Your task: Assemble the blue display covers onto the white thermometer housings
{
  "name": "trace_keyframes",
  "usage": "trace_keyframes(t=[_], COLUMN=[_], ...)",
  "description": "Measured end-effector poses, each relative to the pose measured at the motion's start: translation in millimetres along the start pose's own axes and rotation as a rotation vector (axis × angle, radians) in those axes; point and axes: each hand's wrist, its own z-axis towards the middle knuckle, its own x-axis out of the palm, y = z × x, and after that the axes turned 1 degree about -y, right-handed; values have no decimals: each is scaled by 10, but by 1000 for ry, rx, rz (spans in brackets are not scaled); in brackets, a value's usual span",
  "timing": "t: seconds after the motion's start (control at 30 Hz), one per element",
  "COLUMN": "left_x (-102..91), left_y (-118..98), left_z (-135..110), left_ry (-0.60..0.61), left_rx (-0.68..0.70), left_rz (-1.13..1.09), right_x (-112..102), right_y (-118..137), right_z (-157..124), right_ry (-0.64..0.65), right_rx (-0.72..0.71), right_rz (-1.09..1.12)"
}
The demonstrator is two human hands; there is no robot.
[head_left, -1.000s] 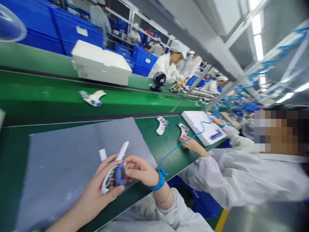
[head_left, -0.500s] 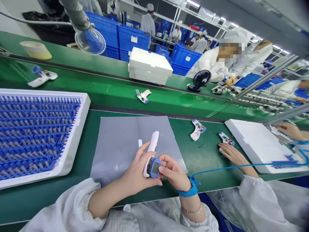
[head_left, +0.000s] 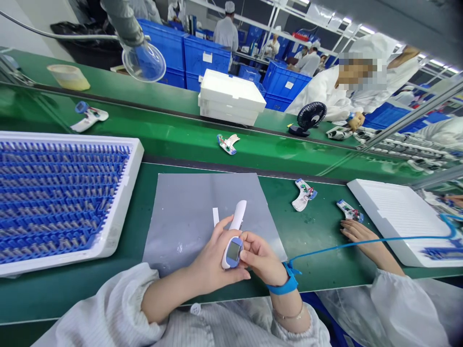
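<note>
My left hand (head_left: pixel 213 258) is wrapped around a white pistol-shaped infrared thermometer (head_left: pixel 238 215), its handle pointing away from me. A blue display frame (head_left: pixel 234 251) with a small grey screen sits on its near end, facing up. My right hand (head_left: pixel 261 258) pinches the right edge of that frame between thumb and fingers. Both hands are over the near part of a grey mat (head_left: pixel 191 202). Just beyond my left fingers lies a small white strip (head_left: pixel 216 217). A blue wrist strap (head_left: pixel 284 284) with a cord is around my right wrist.
A white tray (head_left: pixel 125 193) of blue parts stands left. Open thermometer halves lie on the bench (head_left: pixel 304 194) and green belt (head_left: pixel 227 143). At right, a co-worker's hand (head_left: pixel 365 238) touches another half (head_left: pixel 350 210) beside a white foam tray (head_left: pixel 383 207). A fan (head_left: pixel 311 115) stands beyond the belt.
The blue display frame, tilted with a dark gap beside it before, now lies flush on the white body. The halves on the belt have shifted right. The view has turned slightly left.
</note>
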Motion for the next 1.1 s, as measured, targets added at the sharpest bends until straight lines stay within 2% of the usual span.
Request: trace_keyframes(t=[0.17,0.3,0.37,0.47,0.57,0.67,0.7,0.77,0.83,0.9,1.0,1.1], left_x=[28,102,140,141,90,80,96,152,213,247,214,119], left_y=[34,86,94,59,5,9,27,82,143,199,279,361], left_z=[-29,-63,-78,-90,-91,-86,-83,-73,-57,-34,16,81], left_ry=[-13,67,106,116,126,149,157,132,45,-50,-99,-151], left_rx=[150,88,30,-75,-146,-161,-166,-183,-203,-237,-272,-291], left_rz=[56,83,98,59,6,-26,-55,-138,-230,-308,-370,-415], right_x=[59,-61,-256,-679,-1102,-1380,-1426,-1446,-1397,-1317,-1209,-1125], right_y=[-53,33,201,541,859,1157,1254,1423,1524,1550,1508,1464], right_z=[2,-78,-211,-563,-937,-1003,-909,-531,59,756,1709,2273], right_ry=[-17,-100,-191,-379,-639,-943,-986,-975,-894,-750,-641,-595], right_rx=[0,12,52,112,192,61,2,-87,-175,-258,-359,-463], right_rz=[-7,-75,-204,-469,-789,-1141,-1217,-1296,-1344,-1359,-1350,-1306])
